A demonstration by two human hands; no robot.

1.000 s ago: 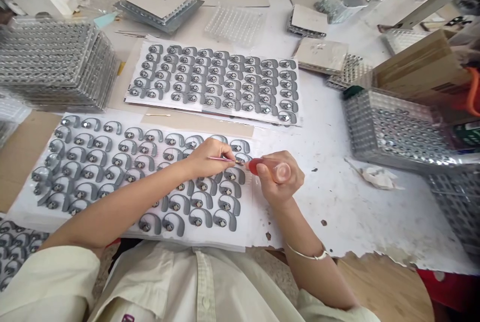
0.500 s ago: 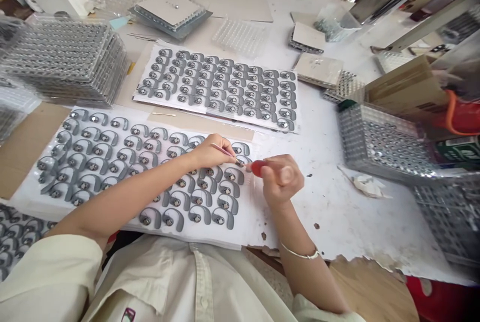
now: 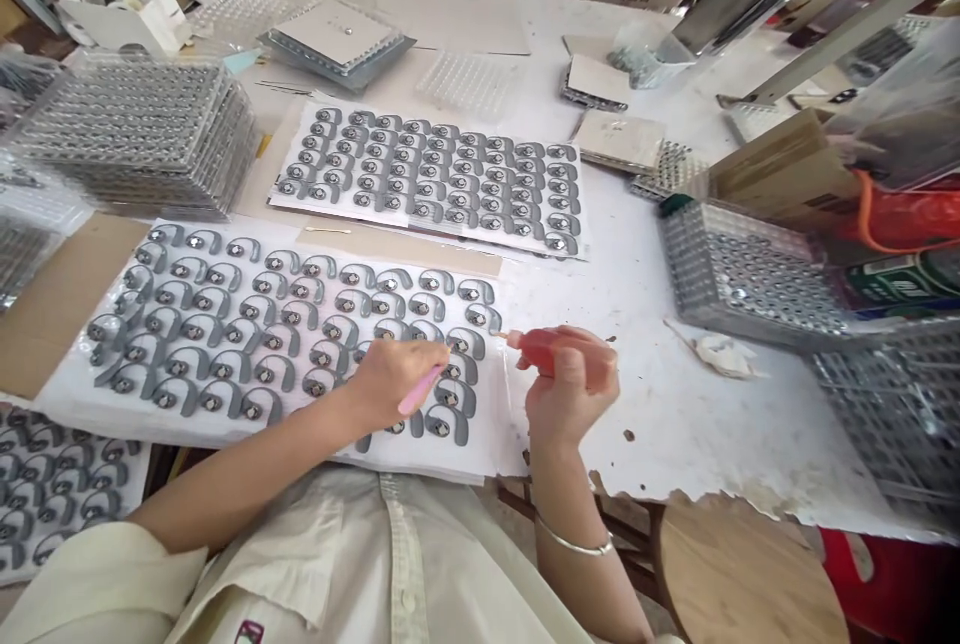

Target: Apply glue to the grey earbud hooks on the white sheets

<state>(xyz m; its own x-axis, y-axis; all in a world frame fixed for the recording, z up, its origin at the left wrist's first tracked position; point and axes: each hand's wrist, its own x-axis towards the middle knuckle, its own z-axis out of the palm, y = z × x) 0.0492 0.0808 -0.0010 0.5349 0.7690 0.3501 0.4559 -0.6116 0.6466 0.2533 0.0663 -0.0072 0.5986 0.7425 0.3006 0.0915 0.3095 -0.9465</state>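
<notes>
A white sheet [image 3: 495, 424] in front of me carries rows of grey ear-hook parts [image 3: 247, 309]. My left hand [image 3: 394, 379] rests on the lower right rows, fingers closed round a thin pink tool [image 3: 420, 389]. My right hand [image 3: 571, 386] hovers just off the sheet's right edge, closed round a small red bottle [image 3: 536, 349] whose nozzle points left toward the parts. A bracelet sits on the right wrist.
A second sheet of grey parts [image 3: 435, 179] lies behind. Stacked clear blister trays [image 3: 135, 129] stand at the left, tray stacks [image 3: 742, 269] at the right. A crumpled white wad [image 3: 716, 354] lies on the table; a round wooden stool [image 3: 750, 574] is below its edge.
My left hand has dropped down from the upper right row to lower rows. The right hand tilted the red bottle up, its tip away from the part. The view shifted.
</notes>
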